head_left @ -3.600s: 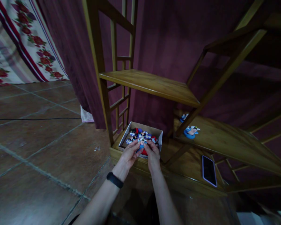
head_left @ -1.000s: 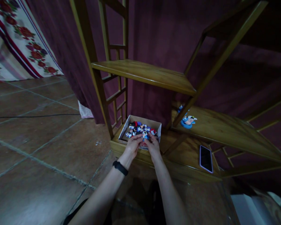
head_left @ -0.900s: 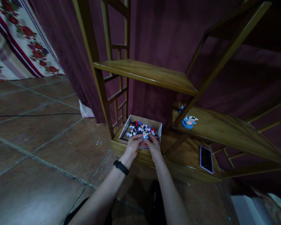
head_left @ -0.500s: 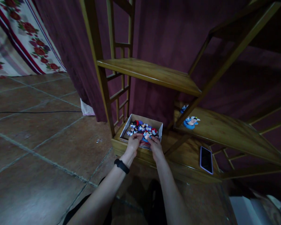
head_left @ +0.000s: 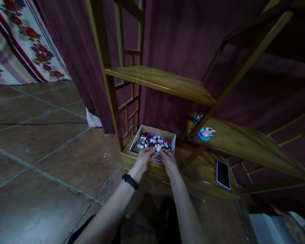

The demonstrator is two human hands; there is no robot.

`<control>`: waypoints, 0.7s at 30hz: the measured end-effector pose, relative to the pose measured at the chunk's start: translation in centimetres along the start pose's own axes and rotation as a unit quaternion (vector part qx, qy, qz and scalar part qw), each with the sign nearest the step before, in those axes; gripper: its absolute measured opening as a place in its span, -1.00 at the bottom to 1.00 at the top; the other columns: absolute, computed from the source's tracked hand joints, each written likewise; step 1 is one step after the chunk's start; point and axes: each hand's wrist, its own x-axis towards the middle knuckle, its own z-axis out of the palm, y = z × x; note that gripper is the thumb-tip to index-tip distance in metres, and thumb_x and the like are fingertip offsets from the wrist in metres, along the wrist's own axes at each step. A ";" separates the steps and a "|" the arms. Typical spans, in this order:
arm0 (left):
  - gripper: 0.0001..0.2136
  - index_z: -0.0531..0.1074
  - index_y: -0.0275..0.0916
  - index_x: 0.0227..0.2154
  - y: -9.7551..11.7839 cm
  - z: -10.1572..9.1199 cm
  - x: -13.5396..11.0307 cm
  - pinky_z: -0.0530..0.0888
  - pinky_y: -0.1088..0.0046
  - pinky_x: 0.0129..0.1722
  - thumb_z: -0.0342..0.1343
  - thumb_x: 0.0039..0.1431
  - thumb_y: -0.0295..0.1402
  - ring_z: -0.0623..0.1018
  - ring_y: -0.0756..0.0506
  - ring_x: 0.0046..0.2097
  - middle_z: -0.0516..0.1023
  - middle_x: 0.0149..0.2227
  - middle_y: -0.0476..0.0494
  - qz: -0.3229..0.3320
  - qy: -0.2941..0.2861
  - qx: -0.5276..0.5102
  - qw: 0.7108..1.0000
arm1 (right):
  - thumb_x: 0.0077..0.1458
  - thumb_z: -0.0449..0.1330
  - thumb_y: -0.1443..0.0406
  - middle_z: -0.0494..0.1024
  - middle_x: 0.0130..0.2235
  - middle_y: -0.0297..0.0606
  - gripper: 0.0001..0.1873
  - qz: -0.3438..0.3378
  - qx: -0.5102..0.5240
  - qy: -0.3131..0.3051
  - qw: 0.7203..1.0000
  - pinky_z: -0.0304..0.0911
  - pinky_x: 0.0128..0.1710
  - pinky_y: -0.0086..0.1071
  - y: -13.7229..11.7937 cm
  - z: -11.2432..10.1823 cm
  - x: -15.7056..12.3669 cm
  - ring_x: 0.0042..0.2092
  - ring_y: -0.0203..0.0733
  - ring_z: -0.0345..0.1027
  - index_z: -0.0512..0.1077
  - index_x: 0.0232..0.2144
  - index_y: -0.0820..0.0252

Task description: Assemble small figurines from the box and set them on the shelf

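Observation:
A small white cardboard box (head_left: pixel 141 129) sits on the lowest wooden shelf, filled with several small colourful cartoon figures (head_left: pixel 151 139). My left hand (head_left: pixel 143 157), with a black wristband, and my right hand (head_left: pixel 168 159) meet at the box's near edge. Their fingers are pinched together on one small blue and white figure (head_left: pixel 158 148). Two similar blue figures (head_left: pixel 204 133) lie on the shelf one level up, to the right.
A phone with a pale case (head_left: pixel 223 174) lies flat on the bottom shelf right of the box. The wooden shelving unit (head_left: pixel 162 82) stands against a dark red curtain. Brown tiled floor (head_left: pixel 40 152) with a black cable spreads left. A floral cloth (head_left: pixel 20 40) hangs far left.
Both hands have stayed at the box's front edge, fingers shifting slightly on the small figure. The camera has drifted a little; nothing else has moved.

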 end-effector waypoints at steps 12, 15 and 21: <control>-0.95 0.48 -0.36 -0.50 0.9 -0.2 -0.2 0.48 0.62 -0.47 0.24 -0.06 -0.52 0.49 0.08 -0.53 0.51 -0.53 -0.10 -0.046 -0.028 -0.036 0.998 | -0.27 0.38 0.26 0.58 -0.38 -0.27 -0.65 0.003 0.039 -0.022 0.999 0.41 -0.27 -0.29 -1.0 0.1 -0.8 -0.35 -0.19 0.49 0.44 -0.36 0.23; -0.93 0.44 -0.36 -0.52 0.9 -0.1 -0.2 0.47 0.61 -0.51 0.23 -0.04 -0.48 0.47 0.07 -0.56 0.48 -0.59 -0.08 -0.069 -0.017 -0.045 0.996 | -0.28 0.37 0.21 0.57 -0.43 -0.32 -0.65 -0.007 0.016 -0.012 1.000 0.39 -0.35 -0.34 -1.0 0.3 -0.8 -0.43 -0.23 0.46 0.44 -0.39 0.22; -0.90 0.43 -0.37 -0.47 0.4 -0.1 0.0 0.46 0.60 -0.55 0.20 0.01 -0.42 0.47 0.06 -0.59 0.48 -0.59 -0.10 -0.087 -0.011 -0.039 0.995 | -0.24 0.32 0.09 0.52 -0.50 -0.39 -0.65 -0.025 -0.051 -0.015 0.998 0.33 -0.44 -0.40 -0.9 0.3 -0.6 -0.51 -0.30 0.38 0.42 -0.43 0.20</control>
